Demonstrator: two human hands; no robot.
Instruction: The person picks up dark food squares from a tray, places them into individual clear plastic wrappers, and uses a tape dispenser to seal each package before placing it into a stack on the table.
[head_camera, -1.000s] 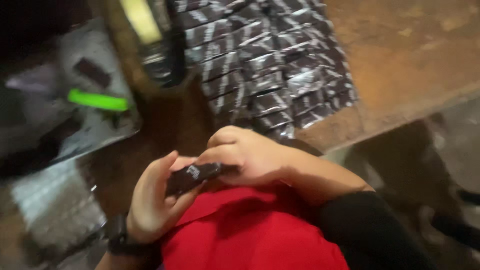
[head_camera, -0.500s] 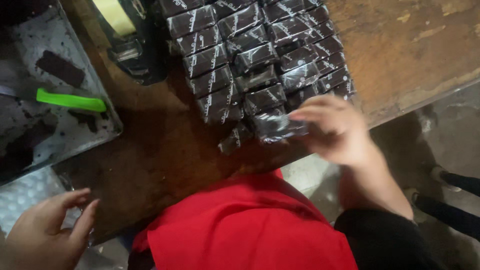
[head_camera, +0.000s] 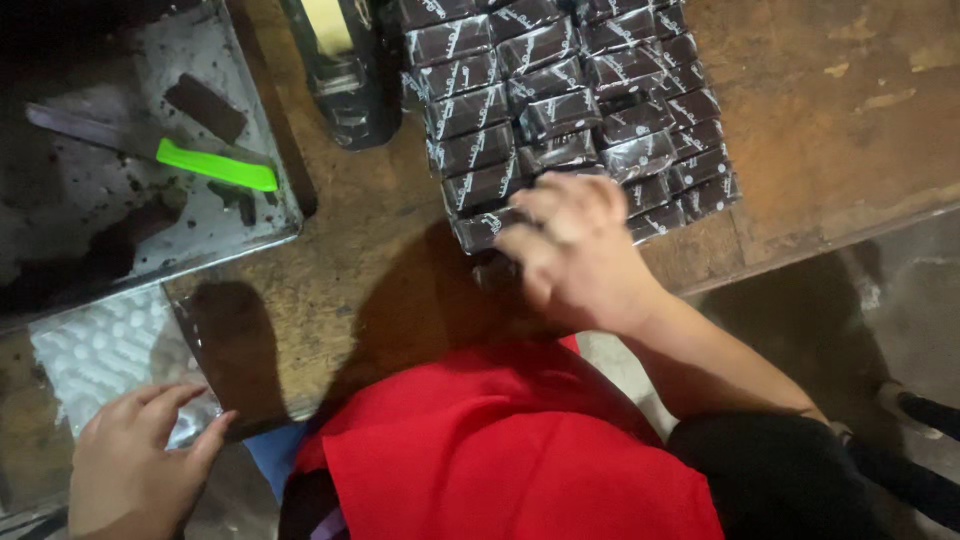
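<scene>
Head view. Right hand (head_camera: 580, 255), fingers curled palm-down, rests on the near edge of the wrapped bars (head_camera: 560, 110), many already laid in rows on the worktop (head_camera: 850, 120); whether it grips one cannot be told. Left hand (head_camera: 135, 460), fingers loosely spread and empty, touches clear wrappers (head_camera: 115, 350). On the tray (head_camera: 285, 215), a green-handled knife (head_camera: 215, 165) and unwrapped pieces remain.

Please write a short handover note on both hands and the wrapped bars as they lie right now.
Right hand: palm down on the near edge of the rows of dark foil-wrapped rectangular bars on the brown wooden table; grip hidden.
Left hand: open, fingers on clear plastic wrappers.
Metal tray: green-handled knife, one unwrapped dark bar.
Done: many bars wrapped. Left: that tray bar.
</scene>
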